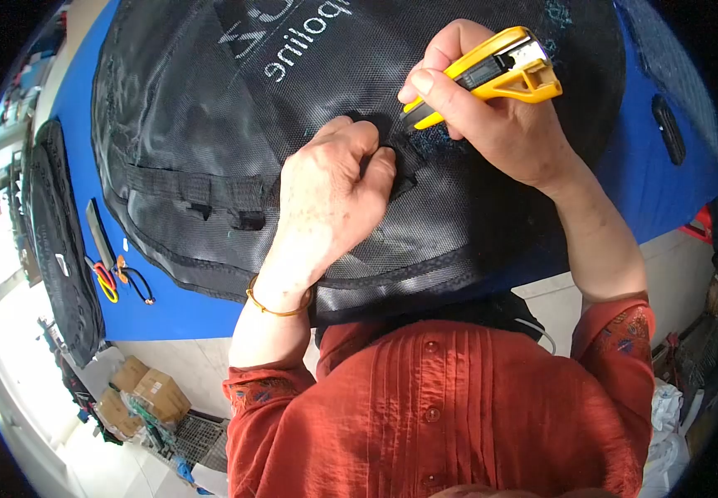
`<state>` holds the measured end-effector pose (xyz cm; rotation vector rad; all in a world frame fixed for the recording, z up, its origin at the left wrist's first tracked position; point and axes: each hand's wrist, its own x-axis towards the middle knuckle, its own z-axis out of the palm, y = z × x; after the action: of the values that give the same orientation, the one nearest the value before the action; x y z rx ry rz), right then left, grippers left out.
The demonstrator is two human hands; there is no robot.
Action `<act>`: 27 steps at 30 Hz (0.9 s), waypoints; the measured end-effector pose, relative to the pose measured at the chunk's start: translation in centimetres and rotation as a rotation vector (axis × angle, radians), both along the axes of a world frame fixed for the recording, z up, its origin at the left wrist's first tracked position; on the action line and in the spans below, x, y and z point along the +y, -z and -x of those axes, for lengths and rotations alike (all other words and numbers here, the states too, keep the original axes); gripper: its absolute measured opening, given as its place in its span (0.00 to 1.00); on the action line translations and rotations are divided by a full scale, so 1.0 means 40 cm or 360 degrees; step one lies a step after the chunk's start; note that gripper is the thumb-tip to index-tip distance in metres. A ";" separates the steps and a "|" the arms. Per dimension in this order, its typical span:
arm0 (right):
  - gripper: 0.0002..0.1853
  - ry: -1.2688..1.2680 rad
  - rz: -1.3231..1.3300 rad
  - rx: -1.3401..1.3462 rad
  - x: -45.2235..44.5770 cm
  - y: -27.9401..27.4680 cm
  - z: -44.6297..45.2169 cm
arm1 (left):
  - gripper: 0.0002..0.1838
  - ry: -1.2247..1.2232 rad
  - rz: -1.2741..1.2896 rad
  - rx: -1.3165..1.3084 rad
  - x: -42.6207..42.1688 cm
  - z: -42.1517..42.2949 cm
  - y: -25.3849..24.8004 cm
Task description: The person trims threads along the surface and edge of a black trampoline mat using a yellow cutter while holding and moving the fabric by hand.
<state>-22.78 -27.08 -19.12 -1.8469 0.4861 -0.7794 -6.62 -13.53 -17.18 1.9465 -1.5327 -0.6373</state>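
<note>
A large black mesh sheet (201,124) is spread out in front of me, with white lettering upside down near its top. My left hand (334,183) is closed, thumb and fingers pinching a piece of black webbing strap (406,166) on the sheet. In my right hand (492,108) is a yellow-and-black utility knife (479,75), its narrow end pointing down and left toward that strap. Whether the tip touches the strap I cannot tell. Left of my left hand, another black strap (197,188) with small loops lies across the sheet.
Blue table (160,315) surface shows around the sheet. On its left side lie red-and-yellow-handled scissors (106,280), a dark blade-like tool (98,232) and small orange snips (131,274). A folded black mesh piece (64,241) hangs over the left edge. Cardboard boxes (156,394) stand on the floor.
</note>
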 end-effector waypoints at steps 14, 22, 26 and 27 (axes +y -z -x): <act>0.04 -0.0030 0.0310 0.0003 -0.002 -0.007 -0.001 | 0.08 0.0002 -0.0023 0.0015 0.001 -0.002 0.007; 0.06 -0.0048 0.0269 0.0139 0.003 -0.021 0.007 | 0.08 0.0012 0.0011 -0.0002 0.000 -0.002 0.009; 0.07 -0.0033 0.0299 0.0189 0.003 -0.020 0.008 | 0.08 -0.0020 -0.0028 0.0009 0.000 0.002 0.007; 0.07 -0.0019 0.0422 0.0145 0.003 -0.017 0.007 | 0.08 -0.0020 -0.0027 0.0006 0.001 0.002 0.008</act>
<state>-23.08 -26.97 -18.44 -2.1367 0.4458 -0.7840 -6.71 -13.51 -17.49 1.9648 -1.5165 -0.6507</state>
